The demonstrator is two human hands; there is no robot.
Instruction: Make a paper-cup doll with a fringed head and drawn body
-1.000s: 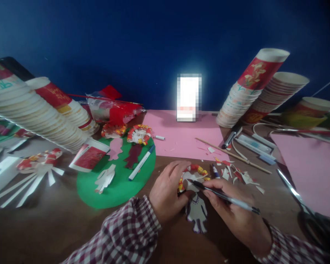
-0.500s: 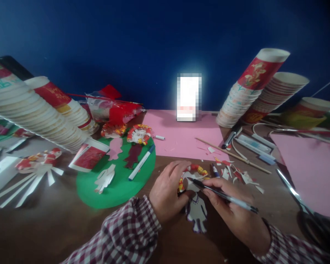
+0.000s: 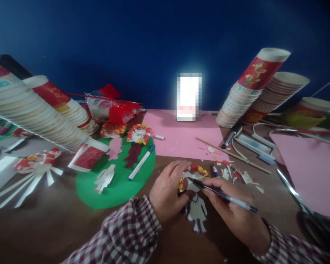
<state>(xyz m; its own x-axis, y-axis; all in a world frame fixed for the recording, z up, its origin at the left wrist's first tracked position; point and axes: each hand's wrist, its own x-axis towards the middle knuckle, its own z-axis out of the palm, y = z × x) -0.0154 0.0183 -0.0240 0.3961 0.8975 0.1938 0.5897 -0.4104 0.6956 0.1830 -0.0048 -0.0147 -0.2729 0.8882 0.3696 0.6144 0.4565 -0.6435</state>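
Observation:
A paper doll [image 3: 197,212] with a white body, purple outline and dotted neckline lies on the brown table. Around its head runs a ring of red and yellow paper curls [image 3: 200,169]. My left hand [image 3: 169,190] presses on the left side of the head, its fingers bent together over the curls. From the right, my right hand [image 3: 233,209] grips a black pen [image 3: 231,198], whose tip rests at the doll's white face.
A green paper disc [image 3: 112,190] at left bears cut-out figures and a marker [image 3: 141,162]. Paper cup stacks [image 3: 247,88] stand on both sides. Scissors [image 3: 299,201], paper scraps [image 3: 243,174], a wooden stick [image 3: 233,156] and pink paper [image 3: 165,146] lie around. A lit phone [image 3: 189,97] stands behind.

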